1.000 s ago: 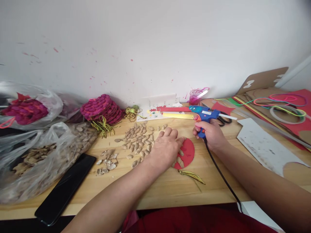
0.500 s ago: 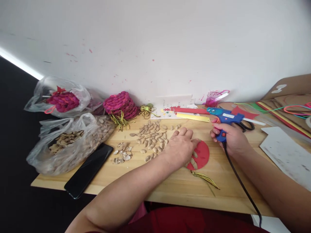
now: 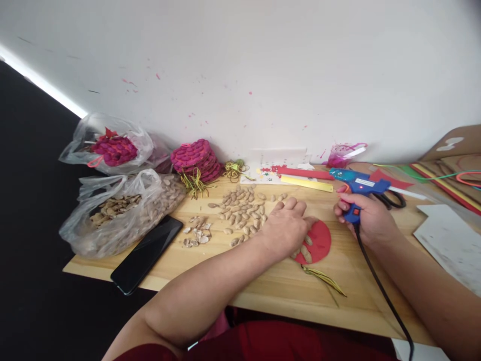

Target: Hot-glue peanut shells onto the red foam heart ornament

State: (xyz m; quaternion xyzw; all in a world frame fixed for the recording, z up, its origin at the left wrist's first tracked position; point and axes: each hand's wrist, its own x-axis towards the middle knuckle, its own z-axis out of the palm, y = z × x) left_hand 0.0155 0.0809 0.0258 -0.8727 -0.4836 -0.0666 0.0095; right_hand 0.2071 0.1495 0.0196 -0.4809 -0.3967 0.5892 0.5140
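My right hand (image 3: 370, 215) is wrapped round the handle of a blue glue gun (image 3: 364, 185), its nozzle pointing left and a small light lit on its side. A black cord runs from the handle to the table's front. Over the left part of a red disc (image 3: 321, 243) rests my left hand (image 3: 287, 225), fingers curled down and thumb lying towards the disc. Whatever its fingertips hold is hidden. Peanuts (image 3: 306, 254) lie on the disc beside that hand. A yellow-green cord tassel (image 3: 325, 280) extends from the disc's lower edge. Loose peanuts (image 3: 240, 208) are spread left of my left hand.
Broken shells (image 3: 197, 233), a black phone (image 3: 146, 255) and a plastic bag of peanuts (image 3: 116, 220) lie at left. Stacked purple discs (image 3: 197, 160) stand by the wall. Behind are a yellow strip (image 3: 306, 183) and scissors (image 3: 393, 199); a white board (image 3: 451, 235) lies right.
The view has swung slightly left, so everything appears shifted to the right. My left hand stays on the disc and my right hand keeps hold of the glue gun.
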